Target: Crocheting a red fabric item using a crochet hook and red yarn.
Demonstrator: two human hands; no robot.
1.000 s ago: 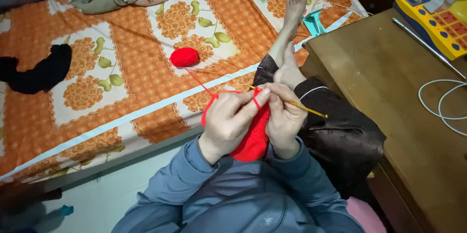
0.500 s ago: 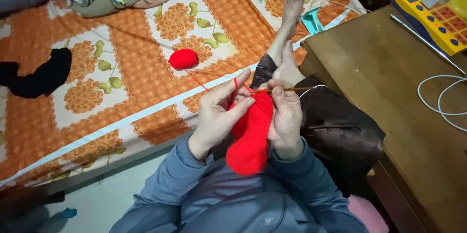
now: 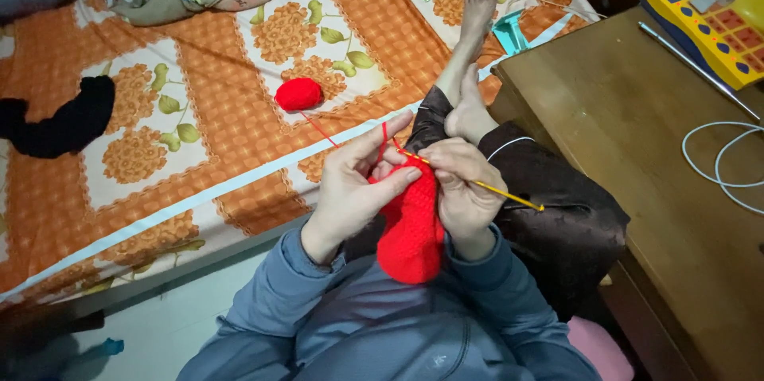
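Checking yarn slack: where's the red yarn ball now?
In the head view, the round red yarn ball lies on the orange floral bedsheet, beyond the left hand.

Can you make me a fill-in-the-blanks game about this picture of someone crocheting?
1. The ball of yarn on the bed is ____.
2. The right hand holds a thin yellow crochet ____.
3. The left hand touches the red crocheted piece and has a strand of ____ over one finger.
4. The white cable lies on the wooden ____.

Missing words: red; hook; yarn; table

A bed [image 3: 199,150] under an orange flowered sheet stands beside a brown wooden table [image 3: 637,126] on a pale floor [image 3: 159,325].
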